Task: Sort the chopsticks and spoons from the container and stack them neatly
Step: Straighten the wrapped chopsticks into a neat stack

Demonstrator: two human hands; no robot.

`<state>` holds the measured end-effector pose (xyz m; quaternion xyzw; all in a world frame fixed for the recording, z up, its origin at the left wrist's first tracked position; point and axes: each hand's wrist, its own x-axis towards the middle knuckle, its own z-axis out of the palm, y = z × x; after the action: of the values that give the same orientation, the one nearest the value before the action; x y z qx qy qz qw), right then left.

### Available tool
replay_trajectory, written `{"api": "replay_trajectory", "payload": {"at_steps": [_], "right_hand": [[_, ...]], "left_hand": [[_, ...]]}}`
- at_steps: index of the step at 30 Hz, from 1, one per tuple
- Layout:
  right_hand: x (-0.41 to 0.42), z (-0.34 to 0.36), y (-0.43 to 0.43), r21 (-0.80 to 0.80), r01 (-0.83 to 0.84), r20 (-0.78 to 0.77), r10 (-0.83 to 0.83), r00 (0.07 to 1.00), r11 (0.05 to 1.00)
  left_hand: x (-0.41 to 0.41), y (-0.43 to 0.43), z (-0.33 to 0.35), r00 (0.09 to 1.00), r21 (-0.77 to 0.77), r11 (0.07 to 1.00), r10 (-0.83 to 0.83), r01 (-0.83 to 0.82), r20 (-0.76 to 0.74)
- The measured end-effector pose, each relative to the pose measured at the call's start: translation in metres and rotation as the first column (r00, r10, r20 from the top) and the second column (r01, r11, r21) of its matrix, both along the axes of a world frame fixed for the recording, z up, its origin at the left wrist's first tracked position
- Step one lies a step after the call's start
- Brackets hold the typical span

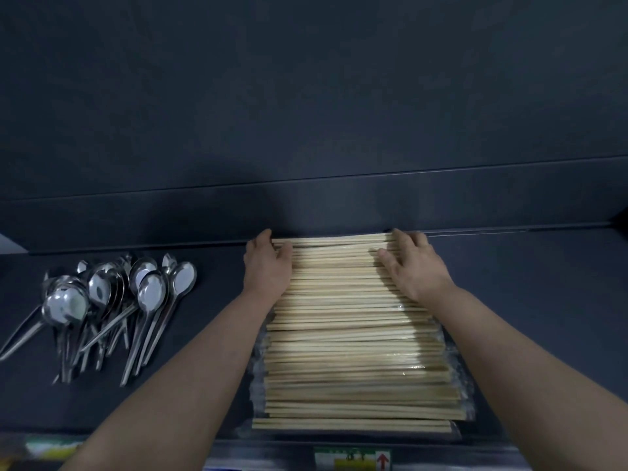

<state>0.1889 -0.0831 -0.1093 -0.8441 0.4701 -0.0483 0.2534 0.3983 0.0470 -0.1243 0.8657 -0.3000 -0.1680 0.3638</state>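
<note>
A wide stack of pale wooden chopsticks in clear wrappers [356, 338] lies on the dark tabletop [537, 300]. Both hands sit at its far end: the left hand [268, 266] rests against the left ends, thumb on top, and the right hand [416, 263] lies spread on top. A pile of shiny metal spoons [112, 300] lies well to the left.

Pale wooden chopsticks [353, 334] in clear wrappers lie crosswise in a broad, layered stack between the left hand [268, 266] and the right hand [413, 266]. Shiny metal spoons [112, 300] lie heaped well left of the left hand, bowls pointing away.
</note>
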Motion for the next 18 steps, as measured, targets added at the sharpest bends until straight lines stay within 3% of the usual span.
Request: {"api": "replay_trajectory", "payload": {"at_steps": [5,10,18], "right_hand": [[0.0056,0.0043,-0.0048,0.020,-0.070,-0.068,0.071,0.995,0.997],[0.0025,0.0010,0.0005,0.019,-0.011,0.010,0.011,1.000,1.000],[0.0034,0.0032,0.0009,-0.020,-0.094,-0.085,0.092,0.992,0.995]], "left_hand": [[0.0046,-0.0039,0.0025,0.992,0.160,0.981,-0.116,0.107,0.053],[-0.0002,0.0015,-0.0037,0.996,0.057,0.997,-0.064,0.060,0.067],[0.0010,0.0018,0.0008,0.991,0.100,0.990,-0.111,0.103,0.080]]}}
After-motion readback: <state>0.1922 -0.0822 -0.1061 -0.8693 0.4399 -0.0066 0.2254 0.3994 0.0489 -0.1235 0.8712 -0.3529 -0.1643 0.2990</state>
